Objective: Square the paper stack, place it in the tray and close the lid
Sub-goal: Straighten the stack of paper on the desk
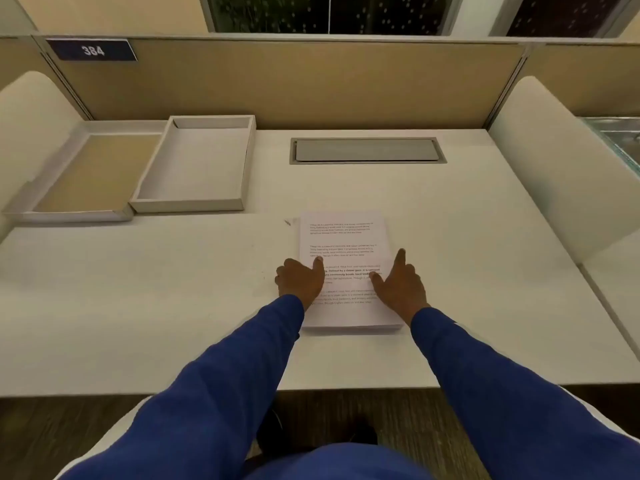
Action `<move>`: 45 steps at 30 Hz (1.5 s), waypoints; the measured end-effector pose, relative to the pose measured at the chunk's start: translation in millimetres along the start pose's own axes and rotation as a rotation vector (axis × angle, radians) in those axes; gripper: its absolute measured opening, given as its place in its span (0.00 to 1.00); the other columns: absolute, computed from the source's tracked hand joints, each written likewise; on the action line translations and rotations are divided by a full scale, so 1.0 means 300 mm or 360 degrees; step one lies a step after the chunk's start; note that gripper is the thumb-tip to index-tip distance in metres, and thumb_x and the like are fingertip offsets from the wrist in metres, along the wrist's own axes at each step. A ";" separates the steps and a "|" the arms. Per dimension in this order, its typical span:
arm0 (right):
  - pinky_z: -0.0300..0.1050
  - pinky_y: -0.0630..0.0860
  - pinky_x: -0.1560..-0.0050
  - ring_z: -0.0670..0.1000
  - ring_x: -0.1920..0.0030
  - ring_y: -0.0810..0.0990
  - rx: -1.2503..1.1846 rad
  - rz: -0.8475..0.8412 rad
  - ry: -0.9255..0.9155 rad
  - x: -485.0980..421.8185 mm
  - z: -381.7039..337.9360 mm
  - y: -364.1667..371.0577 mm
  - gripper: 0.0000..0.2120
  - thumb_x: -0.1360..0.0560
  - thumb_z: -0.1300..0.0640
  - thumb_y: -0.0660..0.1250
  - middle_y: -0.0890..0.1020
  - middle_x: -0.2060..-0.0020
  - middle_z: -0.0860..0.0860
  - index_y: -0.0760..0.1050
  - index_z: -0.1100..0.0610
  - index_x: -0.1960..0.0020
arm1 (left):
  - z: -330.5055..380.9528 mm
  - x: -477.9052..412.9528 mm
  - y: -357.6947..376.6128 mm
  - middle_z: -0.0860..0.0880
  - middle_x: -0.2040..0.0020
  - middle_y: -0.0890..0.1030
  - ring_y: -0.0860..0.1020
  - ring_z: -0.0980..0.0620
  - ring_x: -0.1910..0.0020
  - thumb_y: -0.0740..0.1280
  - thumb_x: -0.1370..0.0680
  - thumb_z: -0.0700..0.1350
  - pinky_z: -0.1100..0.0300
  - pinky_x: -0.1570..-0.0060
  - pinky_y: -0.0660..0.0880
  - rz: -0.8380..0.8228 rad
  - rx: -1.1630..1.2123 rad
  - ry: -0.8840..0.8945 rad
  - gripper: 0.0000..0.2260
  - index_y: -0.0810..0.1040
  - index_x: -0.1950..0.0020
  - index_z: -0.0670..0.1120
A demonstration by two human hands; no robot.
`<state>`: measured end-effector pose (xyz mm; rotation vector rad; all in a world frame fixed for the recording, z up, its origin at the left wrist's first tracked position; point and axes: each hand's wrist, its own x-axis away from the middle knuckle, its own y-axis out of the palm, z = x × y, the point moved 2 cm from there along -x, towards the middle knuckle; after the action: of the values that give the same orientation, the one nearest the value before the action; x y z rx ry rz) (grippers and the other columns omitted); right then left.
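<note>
A stack of white printed paper lies flat on the desk in front of me. My left hand rests against the stack's left edge, thumb on the top sheet. My right hand sits at the right edge, thumb on the top sheet and index finger pointing forward along the side. Neither hand lifts the stack. A pale grey tray stands at the far left of the desk, holding nothing. Its lid lies upside down just left of it, showing a tan inside.
A grey cable hatch is set into the desk behind the paper. Tan partition panels run along the back, white curved dividers stand at both sides. A sign reading 384 hangs at the back left. The desk's front edge is near my body.
</note>
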<state>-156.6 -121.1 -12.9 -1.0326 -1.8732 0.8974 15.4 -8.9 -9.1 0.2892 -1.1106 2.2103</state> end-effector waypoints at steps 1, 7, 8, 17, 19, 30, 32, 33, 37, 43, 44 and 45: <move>0.58 0.73 0.35 0.65 0.31 0.72 0.0023 -0.0003 -0.0002 0.003 -0.003 0.006 0.45 0.20 0.41 0.64 0.69 0.28 0.63 0.42 0.59 0.17 | 0.005 -0.005 0.001 0.39 0.31 0.74 0.73 0.38 0.32 0.64 0.21 0.64 0.44 0.35 0.75 -0.0005 0.0057 -0.0083 0.34 0.69 0.28 0.38; 0.57 0.73 0.37 0.64 0.31 0.70 0.0069 0.0011 0.0029 0.007 -0.005 0.036 0.43 0.20 0.40 0.64 0.67 0.28 0.62 0.47 0.59 0.17 | 0.000 -0.034 -0.011 0.44 0.43 0.82 0.81 0.43 0.46 0.67 0.23 0.55 0.49 0.42 0.82 -0.0141 0.0372 -0.0344 0.19 0.80 0.42 0.41; 0.57 0.73 0.37 0.64 0.31 0.70 0.0058 0.0020 0.0031 0.006 -0.009 0.034 0.43 0.20 0.40 0.64 0.67 0.28 0.62 0.48 0.59 0.17 | -0.002 -0.032 -0.012 0.44 0.42 0.81 0.81 0.43 0.45 0.67 0.24 0.55 0.50 0.42 0.81 -0.0143 0.0364 -0.0369 0.18 0.80 0.43 0.42; 0.57 0.76 0.40 0.63 0.34 0.72 0.0045 0.0076 -0.0029 -0.002 0.018 0.050 0.40 0.20 0.40 0.64 0.70 0.32 0.61 0.51 0.58 0.18 | 0.043 -0.024 0.019 0.42 0.32 0.70 0.74 0.41 0.36 0.70 0.25 0.53 0.51 0.41 0.76 -0.0044 0.0213 -0.0380 0.28 0.68 0.30 0.42; 0.58 0.77 0.41 0.63 0.34 0.72 0.0037 0.0074 -0.0036 -0.004 0.020 0.053 0.40 0.20 0.39 0.64 0.70 0.32 0.61 0.51 0.57 0.18 | 0.044 -0.031 0.008 0.42 0.34 0.73 0.77 0.43 0.43 0.70 0.25 0.52 0.50 0.43 0.80 -0.0108 0.0342 -0.0380 0.25 0.72 0.31 0.43; 0.55 0.76 0.43 0.62 0.36 0.73 0.0095 0.0058 -0.0071 -0.038 0.027 0.056 0.41 0.20 0.39 0.63 0.69 0.32 0.61 0.49 0.56 0.17 | 0.051 -0.051 0.011 0.45 0.50 0.84 0.84 0.43 0.49 0.74 0.29 0.46 0.45 0.44 0.84 -0.0321 0.0755 -0.0333 0.15 0.80 0.45 0.43; 0.55 0.76 0.43 0.62 0.36 0.73 0.0096 0.0058 -0.0073 -0.041 0.032 0.057 0.41 0.20 0.38 0.63 0.69 0.32 0.61 0.49 0.56 0.17 | 0.062 -0.049 0.003 0.42 0.45 0.85 0.84 0.40 0.45 0.75 0.30 0.46 0.41 0.42 0.83 -0.0400 0.0861 -0.0358 0.20 0.80 0.41 0.41; 0.56 0.76 0.43 0.62 0.36 0.73 0.0096 0.0059 -0.0073 -0.042 0.035 0.057 0.41 0.20 0.38 0.62 0.69 0.32 0.61 0.49 0.56 0.17 | 0.066 -0.045 -0.002 0.41 0.44 0.85 0.84 0.39 0.43 0.75 0.32 0.47 0.40 0.41 0.82 -0.0441 0.0896 -0.0363 0.23 0.80 0.39 0.40; 0.55 0.76 0.43 0.62 0.36 0.73 0.0099 0.0043 -0.0086 -0.042 0.038 0.058 0.41 0.20 0.38 0.62 0.68 0.32 0.61 0.49 0.56 0.17 | 0.056 -0.052 -0.004 0.40 0.40 0.84 0.83 0.38 0.41 0.74 0.29 0.46 0.39 0.38 0.80 -0.0484 0.0886 -0.0365 0.22 0.80 0.37 0.39; 0.55 0.76 0.44 0.62 0.36 0.73 0.0071 0.0028 -0.0094 -0.048 0.043 0.053 0.42 0.21 0.37 0.63 0.69 0.32 0.61 0.49 0.56 0.17 | 0.049 -0.063 -0.010 0.40 0.37 0.82 0.82 0.39 0.40 0.70 0.24 0.42 0.42 0.40 0.81 -0.0380 0.0840 -0.0396 0.22 0.74 0.31 0.38; 0.55 0.76 0.44 0.62 0.36 0.73 0.0064 0.0027 -0.0094 -0.048 0.044 0.051 0.42 0.21 0.37 0.63 0.69 0.32 0.61 0.49 0.56 0.17 | 0.046 -0.064 -0.015 0.39 0.38 0.83 0.82 0.39 0.40 0.69 0.23 0.41 0.41 0.39 0.81 -0.0447 0.0828 -0.0385 0.20 0.75 0.32 0.38; 0.56 0.76 0.43 0.62 0.35 0.73 0.0059 0.0025 -0.0091 -0.049 0.046 0.049 0.43 0.21 0.37 0.63 0.69 0.32 0.61 0.49 0.56 0.17 | 0.044 -0.066 -0.019 0.38 0.37 0.83 0.82 0.38 0.39 0.68 0.22 0.40 0.41 0.39 0.81 -0.0529 0.0833 -0.0375 0.18 0.77 0.33 0.38</move>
<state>-158.8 -130.7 -35.6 -1.0104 -1.8906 0.9764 33.2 -25.4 -6.3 0.9073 -0.5214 2.1593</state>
